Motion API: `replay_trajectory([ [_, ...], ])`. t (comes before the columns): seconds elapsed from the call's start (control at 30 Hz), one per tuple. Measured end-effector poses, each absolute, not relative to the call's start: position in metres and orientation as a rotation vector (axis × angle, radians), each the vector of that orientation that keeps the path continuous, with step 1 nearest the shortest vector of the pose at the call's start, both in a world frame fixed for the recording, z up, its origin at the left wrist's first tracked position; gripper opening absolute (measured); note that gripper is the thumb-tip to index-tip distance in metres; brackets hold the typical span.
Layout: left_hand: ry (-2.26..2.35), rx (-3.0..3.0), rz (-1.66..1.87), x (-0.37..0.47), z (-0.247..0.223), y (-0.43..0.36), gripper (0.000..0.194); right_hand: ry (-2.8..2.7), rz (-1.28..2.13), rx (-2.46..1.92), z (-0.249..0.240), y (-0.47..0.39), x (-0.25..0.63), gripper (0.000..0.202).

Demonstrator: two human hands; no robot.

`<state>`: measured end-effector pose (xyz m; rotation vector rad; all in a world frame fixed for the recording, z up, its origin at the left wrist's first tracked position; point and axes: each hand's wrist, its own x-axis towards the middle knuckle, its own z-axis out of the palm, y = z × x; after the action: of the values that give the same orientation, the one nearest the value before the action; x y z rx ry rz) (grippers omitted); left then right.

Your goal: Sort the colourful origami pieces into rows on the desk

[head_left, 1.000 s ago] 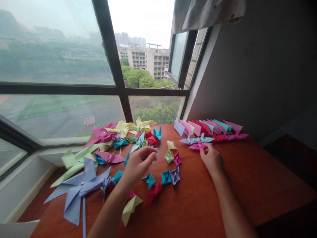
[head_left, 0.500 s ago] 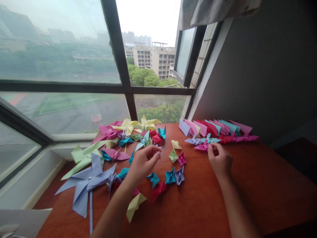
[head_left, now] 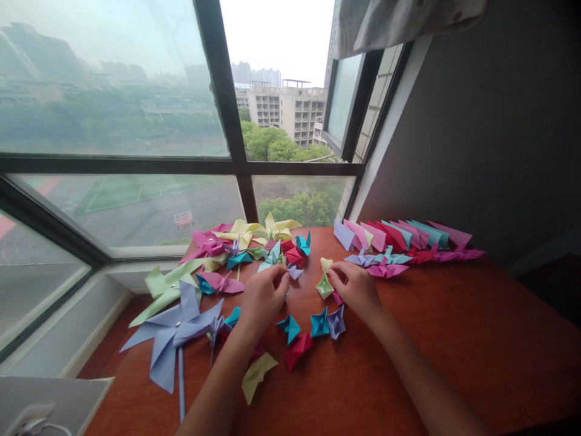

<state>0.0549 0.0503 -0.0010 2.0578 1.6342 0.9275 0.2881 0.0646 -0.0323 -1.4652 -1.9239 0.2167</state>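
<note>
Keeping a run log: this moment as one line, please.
left hand: beside lavender folded paper | right hand: at yellow folded paper, grip unclear | nearby: green folded paper

Two hands (head_left: pixel 356 290) and five pinwheels (head_left: pixel 175 332) are counted, the pinwheels from eight to twelve o'clock of the left hand (head_left: pixel 263 295). Overlapping folded papers (head_left: pixel 394 236) cannot be fully counted.

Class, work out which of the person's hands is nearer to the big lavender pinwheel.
Left. The left hand is just right of the lavender pinwheel; the right hand is farther right, beside the pale green folded paper.
</note>
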Motion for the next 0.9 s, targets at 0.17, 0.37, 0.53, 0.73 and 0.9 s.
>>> replay_trajectory([
  [0.17,1.611,2.059,0.927,0.056,-0.001,0.049,0.018,-1.959,0.328,-1.663,-0.018,0.107,0.266,0.017],
  [0.37,1.587,2.052,0.95,0.056,-0.004,0.05,0.018,-1.923,0.379,-1.794,-0.021,0.169,0.246,0.032],
  [0.53,1.585,2.051,0.974,0.057,-0.005,0.049,0.019,-1.883,0.461,-1.795,-0.032,0.193,0.243,0.026],
  [0.73,1.562,2.055,0.987,0.059,-0.002,0.047,0.019,-1.829,0.461,-1.626,-0.032,0.182,0.25,0.016],
  [0.9,1.535,2.009,1.029,0.06,0.002,0.045,0.019,-1.769,0.408,-1.485,-0.016,0.143,0.258,0.02],
])
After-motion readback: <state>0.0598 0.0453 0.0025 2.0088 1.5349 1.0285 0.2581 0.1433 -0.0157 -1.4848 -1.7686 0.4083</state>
